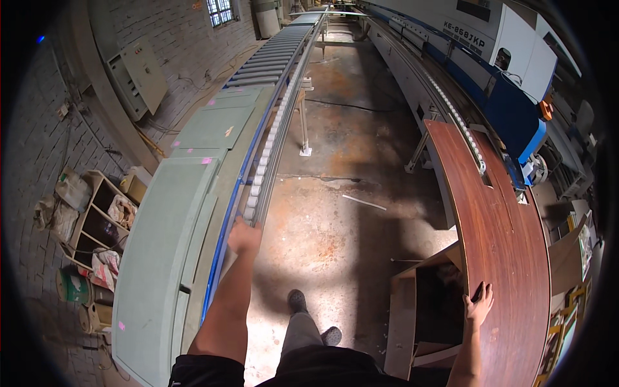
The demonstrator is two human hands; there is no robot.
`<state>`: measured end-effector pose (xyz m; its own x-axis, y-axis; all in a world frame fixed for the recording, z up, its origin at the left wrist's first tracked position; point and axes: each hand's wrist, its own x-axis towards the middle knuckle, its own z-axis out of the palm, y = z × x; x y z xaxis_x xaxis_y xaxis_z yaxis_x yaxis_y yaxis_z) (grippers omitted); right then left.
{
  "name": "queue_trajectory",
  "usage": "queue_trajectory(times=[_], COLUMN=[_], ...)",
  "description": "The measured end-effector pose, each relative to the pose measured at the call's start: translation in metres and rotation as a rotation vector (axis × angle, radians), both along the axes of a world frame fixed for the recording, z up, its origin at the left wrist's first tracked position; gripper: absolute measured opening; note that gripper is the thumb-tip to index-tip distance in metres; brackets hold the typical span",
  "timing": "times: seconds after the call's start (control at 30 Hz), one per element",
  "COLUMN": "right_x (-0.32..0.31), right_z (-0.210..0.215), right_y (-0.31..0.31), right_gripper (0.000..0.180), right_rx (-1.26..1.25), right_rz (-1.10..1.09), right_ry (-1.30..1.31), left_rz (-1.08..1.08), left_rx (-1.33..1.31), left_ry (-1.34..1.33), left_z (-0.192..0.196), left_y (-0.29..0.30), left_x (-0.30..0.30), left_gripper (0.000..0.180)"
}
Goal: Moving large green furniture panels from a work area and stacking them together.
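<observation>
Two hands are out to either side, each resting on a different surface, and the reddish-brown board (500, 245) serves as the landmark here. Nearest the person, the right hand (478, 303) lies flat on the board's near inner edge, fingers spread and pointing away, palm down; this grip is apart, pressing rather than clasping anything. The right forearm rises almost straight from the lower rim, elbow tucked close. Judging by that pose, the board is being steadied or guided, and it would go best with the palm kept flat and the pressure along the board's length, so the long panel does not swing off the roller rail (461, 126) carrying its far end.

Well to the left of the board, across the stained concrete floor (335, 193), the left hand (245, 235) sits on the edge of the roller conveyor (274, 97), with the arm stretched long and nearly straight. Its fingers curl over the conveyor's side out of sight, so I cannot tell whether that grip is clamped or merely leaning. A firm brace there would, I judge, free the right hand to push evenly.

Beside the conveyor, on the side away from the board, grey-green panels (171, 232) lie in a row. Just below the board's near edge stands an open wooden box (425, 303). Beyond the board's far end runs a long blue and white machine (509, 84).
</observation>
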<state>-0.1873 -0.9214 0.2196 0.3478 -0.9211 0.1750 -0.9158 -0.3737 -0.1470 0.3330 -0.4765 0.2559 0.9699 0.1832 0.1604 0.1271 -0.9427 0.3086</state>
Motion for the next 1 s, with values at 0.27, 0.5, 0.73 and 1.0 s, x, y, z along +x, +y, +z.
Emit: queue_trajectory(times=[0.27,0.5,0.73,1.0], right_x=[-0.0014,0.0002,0.0003,-0.001], right_z=[-0.0025,0.0022,0.0047,0.0015], right_y=[-0.0018,0.0008,0.0029,0.0021], right_gripper=[0.084,0.083,0.083,0.084], right_rx=[0.009,0.013,0.019,0.003], right_rz=[-0.006,-0.01,-0.005,0.003], right_ry=[-0.003,-0.013,-0.026,-0.027], left_rz=[-0.012,-0.012,-0.006,-0.01], left_rx=[0.002,0.006,0.015,0.02], left_ry=[0.008,0.011,0.006,-0.012], left_z=[0.0017,-0.0013,0.0016,-0.0034], left_y=[-0.0008,0.0008,-0.0013,0.0017], left_x=[-0.0004,0.0002,-0.0024,-0.0004], left_gripper=[0.046,0.046,0.046,0.047])
